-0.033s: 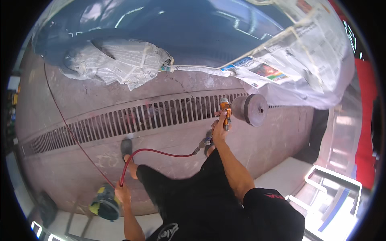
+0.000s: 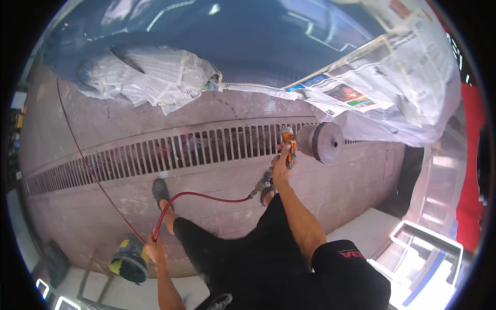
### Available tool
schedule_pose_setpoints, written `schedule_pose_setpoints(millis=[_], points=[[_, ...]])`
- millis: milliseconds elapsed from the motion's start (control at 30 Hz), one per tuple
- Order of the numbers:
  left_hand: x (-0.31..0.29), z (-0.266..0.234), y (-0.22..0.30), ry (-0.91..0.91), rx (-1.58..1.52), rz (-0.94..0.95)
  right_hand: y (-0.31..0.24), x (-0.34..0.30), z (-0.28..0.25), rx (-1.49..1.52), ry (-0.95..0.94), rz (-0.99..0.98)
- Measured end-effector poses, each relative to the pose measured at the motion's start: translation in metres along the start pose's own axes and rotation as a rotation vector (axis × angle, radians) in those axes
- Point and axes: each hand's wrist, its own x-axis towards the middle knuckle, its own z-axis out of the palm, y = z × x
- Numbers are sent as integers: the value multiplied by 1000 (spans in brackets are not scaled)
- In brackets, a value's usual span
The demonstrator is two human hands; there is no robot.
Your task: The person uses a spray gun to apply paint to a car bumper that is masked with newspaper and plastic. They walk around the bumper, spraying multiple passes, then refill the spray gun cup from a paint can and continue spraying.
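My right hand (image 2: 281,169) is wrapped round the handle of an orange spray gun (image 2: 290,147), whose grey paint cup (image 2: 327,143) sticks out to the right. A red air hose (image 2: 217,198) runs from the fitting below the handle across to my left hand (image 2: 156,250), whose fingers are closed round it. Past that hand the hose stretches up the left side toward the car. In front of me the glossy blue car body (image 2: 243,44) is partly covered by taped newspaper (image 2: 147,77). The gun is apart from the body.
A long floor grate (image 2: 206,147) crosses the concrete between me and the car. More masking newspaper (image 2: 398,77) and plastic sheeting hang at the right. A dark bucket (image 2: 132,261) stands by my left hand; a bright lamp frame (image 2: 426,258) is at lower right.
The view has shifted slightly, so the bucket and car appear a little displaced. Both hands keep their hold, and the gun stays at nearly the same spot.
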Motion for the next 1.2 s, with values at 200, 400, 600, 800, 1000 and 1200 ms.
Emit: schedule_pose_setpoints(millis=[200,400,600,800,1000,1200], points=[[-54,132,107,6,10,84,173,167,-21,-122,-147,-15],[-59,267,205,-22,-173,177,252,281,-23,-248,-147,-116],[-54,334,223,-177,-200,214,287,316,-16,-235,-45,-431],[-38,344,223,-215,-190,136,336,337,1,93,-252,-184],[-19,330,219,-238,-224,136,417,353,34,-1043,-397,-1104],[2,305,211,-246,-254,37,422,299,129,-792,-679,-851]])
